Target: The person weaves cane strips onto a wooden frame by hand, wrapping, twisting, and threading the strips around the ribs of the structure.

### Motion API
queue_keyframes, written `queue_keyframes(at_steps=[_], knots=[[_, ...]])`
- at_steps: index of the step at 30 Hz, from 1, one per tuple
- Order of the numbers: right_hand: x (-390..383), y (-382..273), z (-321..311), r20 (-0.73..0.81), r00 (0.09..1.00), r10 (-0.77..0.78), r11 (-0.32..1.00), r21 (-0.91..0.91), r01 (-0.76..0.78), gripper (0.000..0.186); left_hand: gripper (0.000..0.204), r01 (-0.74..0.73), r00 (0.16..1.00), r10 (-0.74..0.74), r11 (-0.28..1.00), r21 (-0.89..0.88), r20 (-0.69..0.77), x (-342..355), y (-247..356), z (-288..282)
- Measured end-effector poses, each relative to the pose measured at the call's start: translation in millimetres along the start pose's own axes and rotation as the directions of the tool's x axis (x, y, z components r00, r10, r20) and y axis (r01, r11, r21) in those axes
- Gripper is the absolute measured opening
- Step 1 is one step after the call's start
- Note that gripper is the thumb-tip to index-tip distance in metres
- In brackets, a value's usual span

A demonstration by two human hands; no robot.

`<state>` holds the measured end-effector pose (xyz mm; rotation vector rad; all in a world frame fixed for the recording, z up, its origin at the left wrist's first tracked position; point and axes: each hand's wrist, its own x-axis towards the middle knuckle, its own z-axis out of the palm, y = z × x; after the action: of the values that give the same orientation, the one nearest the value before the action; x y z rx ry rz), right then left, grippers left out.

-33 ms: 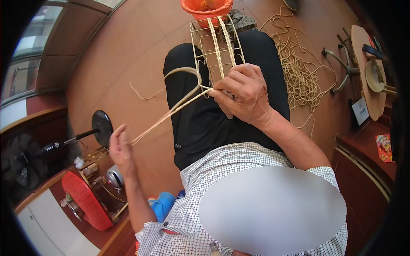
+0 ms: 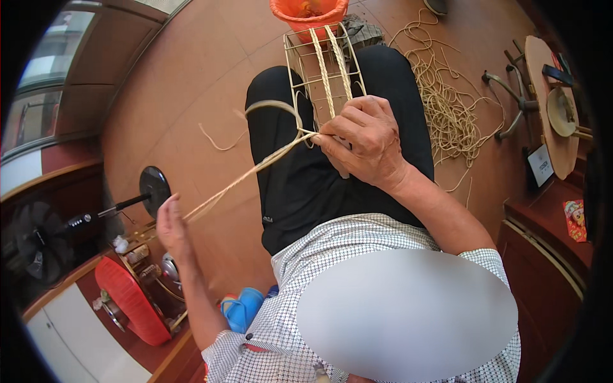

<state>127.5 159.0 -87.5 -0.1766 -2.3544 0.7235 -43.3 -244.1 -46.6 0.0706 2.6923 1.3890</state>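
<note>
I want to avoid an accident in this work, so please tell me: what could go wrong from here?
The strand runs stretched between the left hand and the right hand; a hard pull might tip or bend the thin wire frame between the knees.

The loose cord heap on the floor might tangle, or catch on the metal legs beside it.

Dark lettering shows on the white card point(image 2: 540, 166), well right of the right hand's point(image 2: 365, 137) grip; the mark on the trousers point(image 2: 287, 191), below-left, is too small to read.
</note>
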Motion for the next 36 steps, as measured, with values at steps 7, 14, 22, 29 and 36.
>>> queue_keyframes(at_steps=[7, 14, 22, 29, 36], knots=[[1.4, -2.6, 4.9, 0.016, 0.999, 0.044, 0.997, 0.068, -0.045, 0.019, 0.061, 0.328, 0.846, -0.121, 0.886, 0.327, -0.520, 83.4, -174.0, -310.3], [4.7, -5.4, 4.5, -0.004, 0.998, 0.061, 0.994, 0.096, -0.060, 0.021, 0.048, 0.292, 0.896, 0.131, 0.548, 0.784, -0.425, 98.6, -142.3, -300.8], [6.4, -9.6, 2.5, -0.008, 0.993, 0.114, 0.989, 0.095, -0.113, 0.015, 0.028, -0.600, 0.786, 0.565, 0.796, 0.085, 0.250, -41.5, 74.0, 142.7], [3.0, -8.0, 6.6, 0.006, 0.995, 0.095, 0.992, 0.080, -0.096, 0.013, 0.015, -0.593, 0.774, 0.556, 0.804, 0.040, 0.303, -48.4, 52.6, 175.4], [1.6, -3.7, 5.0, -0.018, 0.999, 0.050, 0.998, 0.049, -0.049, 0.013, 0.031, -0.313, 0.947, 0.306, 0.818, 0.482, 0.096, 30.6, -71.8, 28.4]])
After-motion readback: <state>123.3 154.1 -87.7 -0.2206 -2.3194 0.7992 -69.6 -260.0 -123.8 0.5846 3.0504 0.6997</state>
